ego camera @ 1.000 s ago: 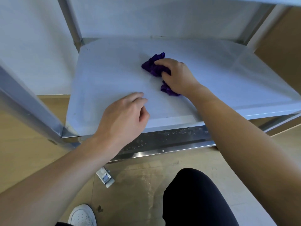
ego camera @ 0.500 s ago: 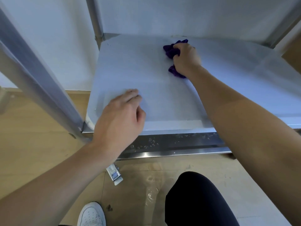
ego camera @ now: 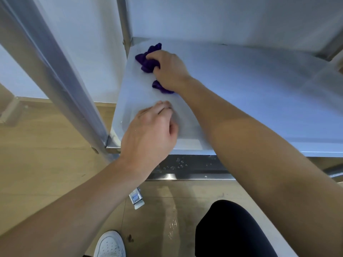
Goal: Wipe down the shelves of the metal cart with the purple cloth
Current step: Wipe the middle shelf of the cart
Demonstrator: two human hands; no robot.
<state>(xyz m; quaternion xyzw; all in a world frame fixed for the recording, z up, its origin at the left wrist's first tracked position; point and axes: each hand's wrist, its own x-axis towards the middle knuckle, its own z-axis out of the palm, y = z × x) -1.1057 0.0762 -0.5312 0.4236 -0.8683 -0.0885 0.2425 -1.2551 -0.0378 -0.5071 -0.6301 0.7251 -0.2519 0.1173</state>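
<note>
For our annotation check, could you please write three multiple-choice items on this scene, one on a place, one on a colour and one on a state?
1. Where on the shelf is the purple cloth? A) near its far-left corner B) near its front-right corner C) at its front edge
2. What colour is the shoe? A) black B) white C) red
3. What is the left hand doing? A) gripping the cloth B) resting on the shelf, holding nothing C) raised clear of the shelf
Answers: 1 A, the right hand grips it in that corner; 2 B, it is plainly white; 3 B, its fingers lie on the shelf.
</note>
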